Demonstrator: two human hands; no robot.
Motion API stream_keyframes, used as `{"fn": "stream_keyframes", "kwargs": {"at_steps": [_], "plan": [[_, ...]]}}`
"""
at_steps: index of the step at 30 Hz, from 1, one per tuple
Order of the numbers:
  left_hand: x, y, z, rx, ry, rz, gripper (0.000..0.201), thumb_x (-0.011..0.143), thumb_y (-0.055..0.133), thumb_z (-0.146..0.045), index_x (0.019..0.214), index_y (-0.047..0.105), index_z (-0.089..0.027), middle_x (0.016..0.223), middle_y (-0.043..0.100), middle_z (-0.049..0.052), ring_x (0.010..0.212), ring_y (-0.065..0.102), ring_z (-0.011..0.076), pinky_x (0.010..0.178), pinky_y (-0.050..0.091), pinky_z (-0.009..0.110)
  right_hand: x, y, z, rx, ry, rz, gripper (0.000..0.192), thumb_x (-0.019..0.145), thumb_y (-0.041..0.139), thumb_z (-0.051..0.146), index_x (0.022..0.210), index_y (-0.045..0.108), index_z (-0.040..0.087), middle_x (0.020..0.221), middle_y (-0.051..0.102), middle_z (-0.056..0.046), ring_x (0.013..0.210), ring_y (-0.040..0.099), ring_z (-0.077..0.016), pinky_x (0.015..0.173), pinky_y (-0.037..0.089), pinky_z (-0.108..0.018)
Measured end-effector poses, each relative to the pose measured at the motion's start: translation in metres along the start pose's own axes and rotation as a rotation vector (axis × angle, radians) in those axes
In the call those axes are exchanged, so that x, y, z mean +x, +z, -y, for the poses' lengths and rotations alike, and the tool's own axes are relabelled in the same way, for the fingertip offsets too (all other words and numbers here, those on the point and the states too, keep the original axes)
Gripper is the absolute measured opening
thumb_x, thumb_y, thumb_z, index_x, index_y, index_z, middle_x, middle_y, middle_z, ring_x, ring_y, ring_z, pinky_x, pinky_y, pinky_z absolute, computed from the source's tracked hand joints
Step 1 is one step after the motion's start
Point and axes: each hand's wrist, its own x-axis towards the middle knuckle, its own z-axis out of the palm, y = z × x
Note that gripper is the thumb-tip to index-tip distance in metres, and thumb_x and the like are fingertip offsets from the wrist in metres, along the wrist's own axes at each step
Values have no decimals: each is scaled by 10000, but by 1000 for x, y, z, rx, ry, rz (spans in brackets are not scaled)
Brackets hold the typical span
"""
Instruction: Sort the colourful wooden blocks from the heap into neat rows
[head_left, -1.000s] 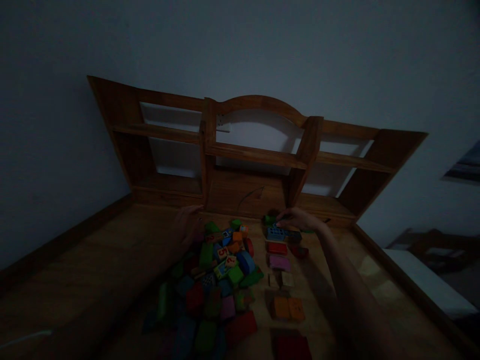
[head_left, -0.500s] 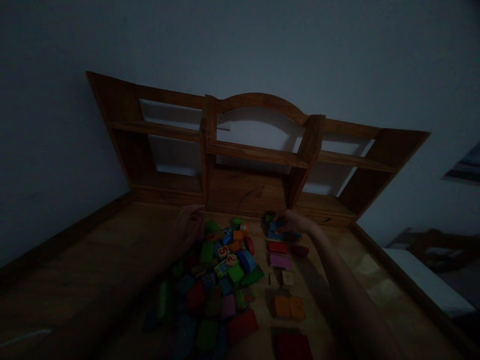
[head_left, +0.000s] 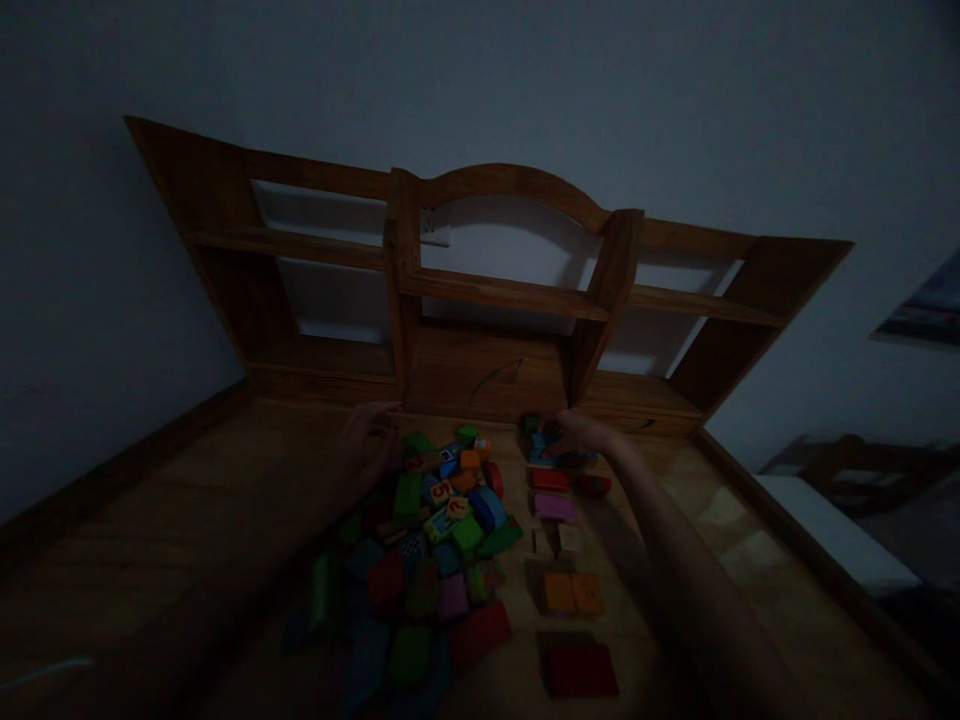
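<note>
On the table (head_left: 724,510), right of the block pile (head_left: 466,535), the right hand (head_left: 576,432) bends over a blue block (head_left: 545,448); whether its grip is closed on it, I cannot tell. The left hand (head_left: 366,442) is at the pile's far left edge, fingers loosely curved, any hold unclear. The step in hand looks like positioning the blue block; the next move seems to call for fine finger control, clear of the red block (head_left: 550,480) right of the pile.

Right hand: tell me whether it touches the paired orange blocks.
No, the right hand is at the blue block, beyond the paired orange blocks.
</note>
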Motion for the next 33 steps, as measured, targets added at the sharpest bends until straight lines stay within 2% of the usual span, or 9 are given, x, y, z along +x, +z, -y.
{"fn": "stream_keyframes", "kwargs": {"at_steps": [4, 13, 20, 23, 26, 29, 33], "plan": [[0, 0, 4, 19, -28, 27, 334, 1015, 515, -314, 1340, 531, -242, 1268, 599, 87, 1048, 660, 226, 896, 597, 412, -3, -2, 6, -19, 25, 17, 351, 697, 803, 252, 1043, 761, 203, 933, 763, -54, 828, 692, -217, 712, 511, -269], [-4, 4, 14, 1, -20, 30, 356, 1011, 540, -292, 1366, 527, -265, 1298, 578, 86, 1048, 649, 225, 887, 588, 416, -4, -4, 11, -57, 49, 46, 345, 736, 791, 247, 1071, 759, 169, 1032, 748, -90, 864, 678, -214, 744, 503, -276], [-2, 0, 6, -19, -8, 76, 346, 1016, 533, -268, 1356, 529, -207, 1217, 585, 83, 996, 644, 195, 876, 565, 370, -1, 1, 9, -79, 65, 65, 264, 760, 769, 219, 1021, 771, 182, 951, 753, -67, 822, 678, -201, 728, 494, -272], [-1, -3, 2, -11, 0, 178, 279, 1026, 529, -313, 1280, 584, -212, 1205, 619, 78, 1059, 636, 211, 959, 530, 395, 1, 3, 9, -95, 57, 56, 318, 744, 781, 214, 1060, 771, 191, 995, 763, -73, 866, 694, -218, 759, 503, -283], [1, -7, -5, -38, 29, 347, 257, 1031, 526, -358, 1220, 642, -227, 1239, 648, 75, 1200, 595, 241, 1051, 478, 420, 3, 4, 8, -109, 30, 49, 360, 718, 800, 213, 1077, 775, 189, 1038, 769, -86, 918, 710, -245, 784, 512, -297], [3, -9, -14, -138, 111, 522, 241, 1026, 547, -342, 1198, 685, -244, 1220, 669, 63, 1197, 597, 222, 1059, 469, 401, 3, 2, 7, -99, -15, 55, 388, 709, 816, 246, 1093, 778, 208, 1034, 781, -70, 933, 723, -254, 802, 522, -300], [2, -7, -22, -245, 177, 628, 217, 989, 627, -323, 1167, 720, -241, 1220, 679, 74, 1215, 590, 222, 1088, 450, 409, -2, -10, 2, -45, -66, 52, 469, 774, 776, 316, 1228, 724, 208, 1064, 787, -54, 920, 736, -234, 803, 538, -283]]}}
